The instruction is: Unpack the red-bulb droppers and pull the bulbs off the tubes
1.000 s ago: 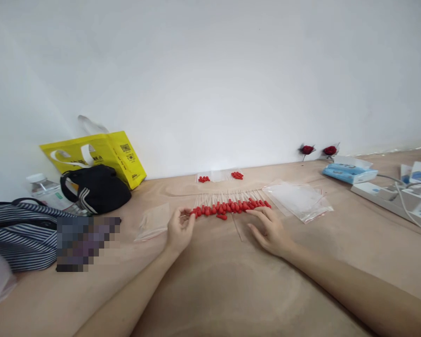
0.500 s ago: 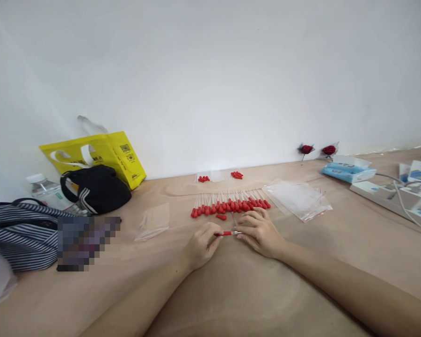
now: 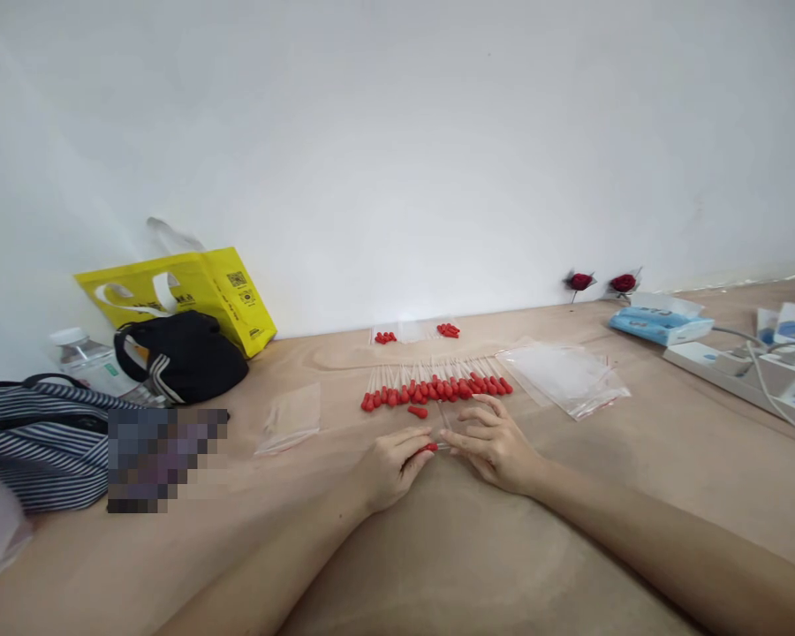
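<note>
Left hand (image 3: 390, 465) pinches a red piece (image 3: 429, 448), grip of right hand (image 3: 496, 449) unclear; at twelve o'clock, a row (image 3: 425, 389) looks formed, one stray (image 3: 417, 412) outside.

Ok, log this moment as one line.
left hand: pinching red piece | right hand: at its pale end | beyond: lone red bulb, row of red-tipped sticks

left hand (image 3: 394, 464) pinches a red piece (image 3: 429, 448) — right hand (image 3: 500, 449) just beside.
</note>
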Available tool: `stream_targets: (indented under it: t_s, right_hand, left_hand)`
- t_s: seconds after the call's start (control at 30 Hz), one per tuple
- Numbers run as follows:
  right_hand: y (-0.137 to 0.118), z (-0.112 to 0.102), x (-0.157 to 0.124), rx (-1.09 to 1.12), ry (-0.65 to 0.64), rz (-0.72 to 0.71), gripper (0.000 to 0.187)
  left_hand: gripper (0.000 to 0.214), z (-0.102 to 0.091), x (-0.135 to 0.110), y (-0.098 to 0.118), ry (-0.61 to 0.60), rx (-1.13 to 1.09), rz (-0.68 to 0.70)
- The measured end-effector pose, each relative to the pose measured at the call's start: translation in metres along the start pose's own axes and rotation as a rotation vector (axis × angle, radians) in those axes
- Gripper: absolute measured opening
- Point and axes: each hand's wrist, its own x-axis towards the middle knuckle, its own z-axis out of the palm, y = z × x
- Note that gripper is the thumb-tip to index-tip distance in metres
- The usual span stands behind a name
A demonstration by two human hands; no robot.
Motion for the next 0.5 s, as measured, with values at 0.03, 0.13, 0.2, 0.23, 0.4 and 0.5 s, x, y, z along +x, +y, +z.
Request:
stream_targets:
  t_s: [0.03,0.13,0.2,0.23,0.4,0.5]
  right_hand:
    - [-0.0002,-0.0007,-0.0001,0.000,0.000,-0.012,0.024]
    - [-0.0009,-0.0027,-0.0010,0.007,-0.013,-0.028,0.023]
    - [-0.0012,-0.0038,-0.0019,0.012,-0.037,-0.024,0.022]
    - [-0.0013,-0.0042,-0.0024,0.013,-0.053,-0.021,0.021]
    - [-0.0013,-0.0042,-0.0038,0.017,-0.095,-0.010,0.020]
    - [-0.0025,-0.0027,-0.0031,0.034,-0.087,-0.016,0.019]
  left_hand:
    - [0.020,-0.0007,-0.0002,0.0009,-0.002,-0.002,-0.009]
    - [0.021,-0.0027,-0.0009,0.0027,-0.022,-0.015,-0.028]
    - [0.022,-0.0036,-0.0013,0.0030,-0.040,-0.027,-0.028]
    - [0.022,-0.0039,-0.0014,0.0030,-0.047,-0.032,-0.028]
    - [0.022,-0.0053,-0.0019,0.0030,-0.089,-0.042,-0.031]
    - [0.022,-0.0050,-0.0012,0.0045,-0.108,-0.046,-0.041]
